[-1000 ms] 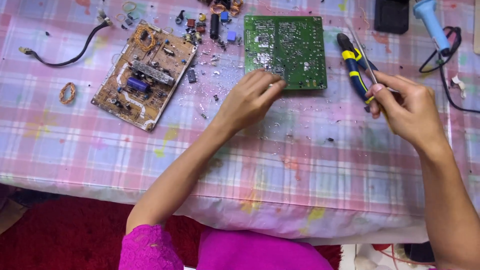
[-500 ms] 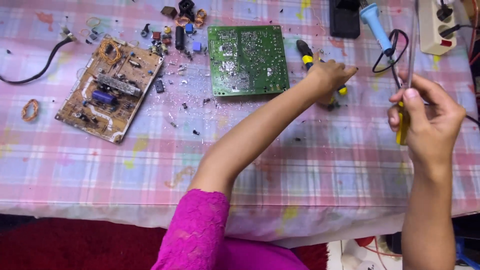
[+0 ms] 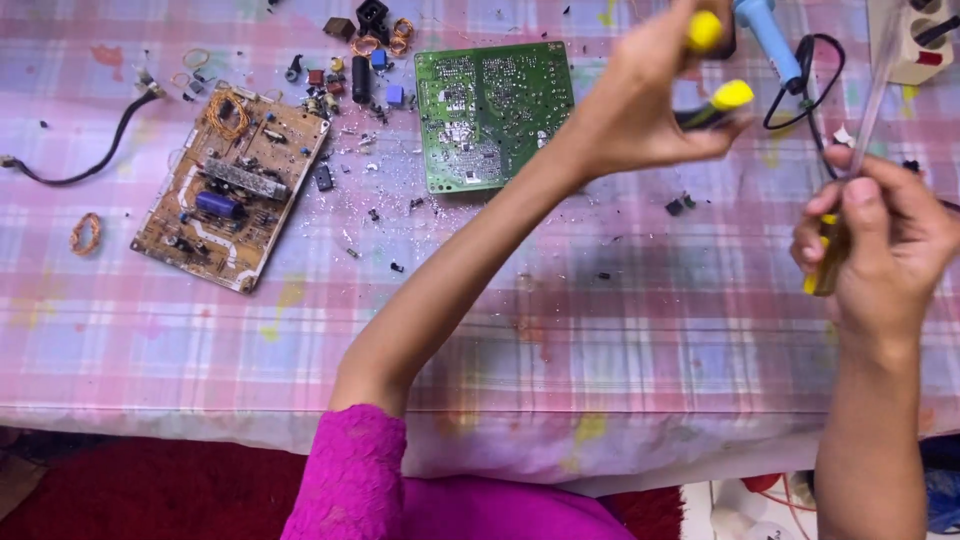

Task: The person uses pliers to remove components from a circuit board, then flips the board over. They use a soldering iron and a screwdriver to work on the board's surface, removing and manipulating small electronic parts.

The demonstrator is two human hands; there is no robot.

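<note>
A yellow-and-black handled tool (image 3: 715,100) is clasped in the closed left hand (image 3: 640,110), raised just right of the green circuit board (image 3: 493,115); a thin tool with a yellowish handle (image 3: 828,262) is gripped in the clenched right hand (image 3: 880,250), well right of that board.

A green circuit board (image 3: 493,115) is lying flat on the worktop (image 3: 620,340), which is wearing a pink checked cloth. A brown circuit board (image 3: 232,187) is lying to its left, well apart. A black cable (image 3: 95,150) is curling near the left edge. Small loose parts (image 3: 360,50) are sitting between the boards. A blue soldering iron (image 3: 768,40) is resting at the top, beside a white power strip (image 3: 915,40).
</note>
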